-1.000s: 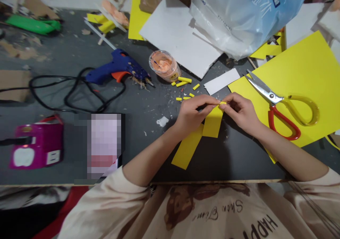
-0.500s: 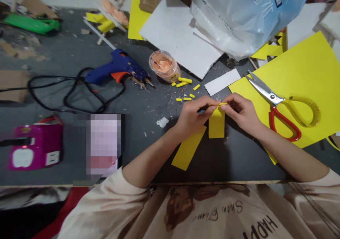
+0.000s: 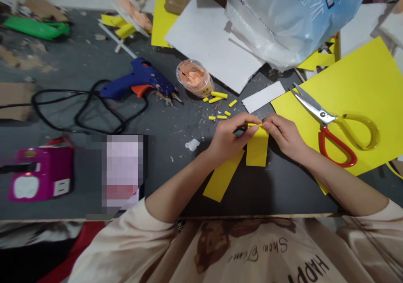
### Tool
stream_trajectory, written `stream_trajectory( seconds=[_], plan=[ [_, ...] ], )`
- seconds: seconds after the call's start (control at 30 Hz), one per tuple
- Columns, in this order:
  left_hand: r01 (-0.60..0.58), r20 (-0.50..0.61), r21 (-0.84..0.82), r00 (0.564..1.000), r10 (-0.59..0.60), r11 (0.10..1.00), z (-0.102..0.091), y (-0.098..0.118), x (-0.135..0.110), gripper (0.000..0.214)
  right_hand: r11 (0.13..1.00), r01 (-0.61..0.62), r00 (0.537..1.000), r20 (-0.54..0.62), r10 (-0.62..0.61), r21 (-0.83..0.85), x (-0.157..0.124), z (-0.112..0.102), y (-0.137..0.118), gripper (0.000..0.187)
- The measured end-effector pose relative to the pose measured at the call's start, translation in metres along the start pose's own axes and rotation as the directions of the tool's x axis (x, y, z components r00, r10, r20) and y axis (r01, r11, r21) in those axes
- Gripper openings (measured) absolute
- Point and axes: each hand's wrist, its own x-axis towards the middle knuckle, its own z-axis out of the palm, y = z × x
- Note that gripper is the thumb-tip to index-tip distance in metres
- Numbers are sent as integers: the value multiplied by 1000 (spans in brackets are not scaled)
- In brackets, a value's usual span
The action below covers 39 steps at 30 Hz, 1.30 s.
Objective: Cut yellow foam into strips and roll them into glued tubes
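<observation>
A yellow paper strip [image 3: 257, 148] hangs between my hands, its top edge curled into a narrow roll. My left hand [image 3: 231, 134] pinches that rolled edge from the left. On the right corner of the same edge, my right hand [image 3: 281, 134] is closed with thumb and fingertips. A second yellow strip [image 3: 222, 180] lies flat on the dark table, partly under my left wrist. Several small yellow paper rolls [image 3: 218, 98] lie just beyond my left hand. Scissors [image 3: 327, 117] with one red and one yellow handle rest on a large yellow sheet [image 3: 355, 94] to the right.
A blue glue gun [image 3: 135, 81] with a looped black cord lies left of a tub [image 3: 195, 79] of orange paste. Behind are a white board [image 3: 210, 35] and a plastic bag [image 3: 283, 18]. A purple box [image 3: 44, 171] and a pixelated screen [image 3: 124, 165] sit at left.
My right hand has shifted slightly down along the strip's top edge. More of the rolled edge now shows by my left fingers, and the strip hangs slightly lower.
</observation>
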Motion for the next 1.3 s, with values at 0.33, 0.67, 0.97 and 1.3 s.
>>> stream_trajectory(
  seconds=[0.33, 0.67, 0.97, 1.3],
  plan=[
    [39, 0, -2, 999, -39, 999, -1, 1, 3, 17, 999, 29, 999, -21, -30, -23, -1, 0, 1, 33],
    [57, 28, -51, 998, -56, 997, -3, 2, 2, 16, 999, 44, 999, -12, -43, 31, -1, -2, -1, 36],
    [-66, -2, -18, 998, 66, 998, -1, 1, -1, 13, 996, -29, 1000, -2, 30, 89, 2, -3, -2, 37],
    [77, 38, -1, 996, -76, 997, -2, 2, 1, 24, 998, -9, 999, -43, 12, 60, 0, -1, -1, 35]
  ],
)
